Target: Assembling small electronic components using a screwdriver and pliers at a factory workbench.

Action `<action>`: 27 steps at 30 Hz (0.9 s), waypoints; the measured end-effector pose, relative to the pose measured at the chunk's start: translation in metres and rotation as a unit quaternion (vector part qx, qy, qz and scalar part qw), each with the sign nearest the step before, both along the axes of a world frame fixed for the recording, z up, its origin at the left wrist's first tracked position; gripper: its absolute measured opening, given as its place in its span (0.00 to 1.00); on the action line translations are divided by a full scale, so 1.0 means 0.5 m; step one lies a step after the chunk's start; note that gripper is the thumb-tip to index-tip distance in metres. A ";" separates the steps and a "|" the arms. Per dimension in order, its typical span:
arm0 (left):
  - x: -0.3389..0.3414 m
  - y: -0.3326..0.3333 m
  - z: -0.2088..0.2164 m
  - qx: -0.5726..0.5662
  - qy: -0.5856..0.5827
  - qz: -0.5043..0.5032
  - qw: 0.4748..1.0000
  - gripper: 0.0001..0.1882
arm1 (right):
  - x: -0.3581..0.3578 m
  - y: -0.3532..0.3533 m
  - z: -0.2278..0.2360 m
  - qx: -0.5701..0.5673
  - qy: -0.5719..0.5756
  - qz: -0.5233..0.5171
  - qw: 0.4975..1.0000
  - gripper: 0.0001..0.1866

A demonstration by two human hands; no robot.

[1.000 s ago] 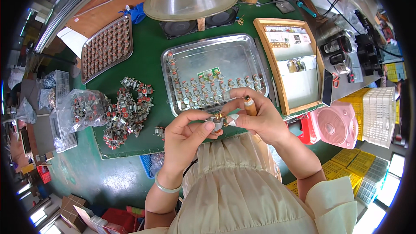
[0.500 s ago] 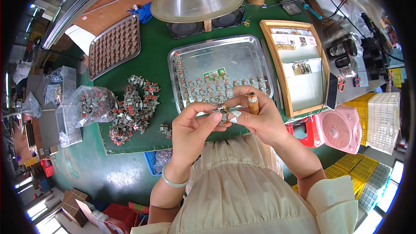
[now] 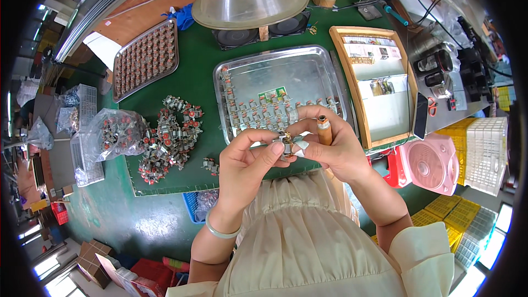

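Close in front of my body, my left hand (image 3: 242,165) pinches a small metal component (image 3: 285,143) with brass-coloured parts between thumb and fingers. My right hand (image 3: 347,157) meets it from the other side, its thumb and fingertips closed on the same piece. White tape wraps the right thumb's tip. A wooden-handled tool (image 3: 324,131) with a metal ferrule is tucked in the right hand; its other end is hidden. Just beyond the hands, a shiny metal tray (image 3: 242,71) carries rows of similar components (image 3: 258,113) with red tips.
Left on the green table lie a heap of components (image 3: 173,132), a plastic bag (image 3: 118,135) of more and a filled tray (image 3: 146,60). A few loose pieces (image 3: 210,165) sit near the left hand. A wooden frame (image 3: 357,104) is right; a plastic hood (image 3: 250,0) and fans (image 3: 236,37) are behind.
The wooden-handled tool and my right hand have shifted very slightly. Both hands still hold the component in nearly the same place.
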State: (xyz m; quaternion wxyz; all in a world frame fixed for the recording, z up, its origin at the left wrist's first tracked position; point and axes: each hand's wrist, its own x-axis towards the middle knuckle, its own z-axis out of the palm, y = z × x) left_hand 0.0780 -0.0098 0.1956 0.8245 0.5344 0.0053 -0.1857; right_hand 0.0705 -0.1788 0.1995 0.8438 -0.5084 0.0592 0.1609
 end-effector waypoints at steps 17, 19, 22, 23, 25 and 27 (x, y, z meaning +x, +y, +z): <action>0.006 0.002 0.023 0.012 -0.048 0.035 0.998 0.14 | -0.016 -0.067 0.021 -0.274 -0.227 -0.097 0.929 0.16; 0.010 -0.003 0.026 -0.005 -0.045 0.044 0.998 0.15 | -0.014 -0.081 0.026 -0.323 -0.146 -0.104 0.929 0.15; 0.009 -0.005 0.022 0.005 -0.071 0.039 0.997 0.19 | -0.031 -0.078 0.019 -0.114 -0.108 -0.096 0.983 0.14; 0.009 -0.006 0.025 -0.022 -0.048 0.050 0.997 0.20 | -0.042 -0.058 0.025 -0.112 -0.091 -0.122 0.982 0.11; 0.011 -0.007 0.029 -0.048 -0.026 0.063 0.997 0.20 | -0.051 -0.022 0.035 -0.048 -0.160 -0.083 0.982 0.11; 0.014 -0.015 0.038 -0.142 0.024 0.091 0.985 0.18 | -0.047 -0.007 0.019 -0.048 -0.204 -0.099 0.973 0.14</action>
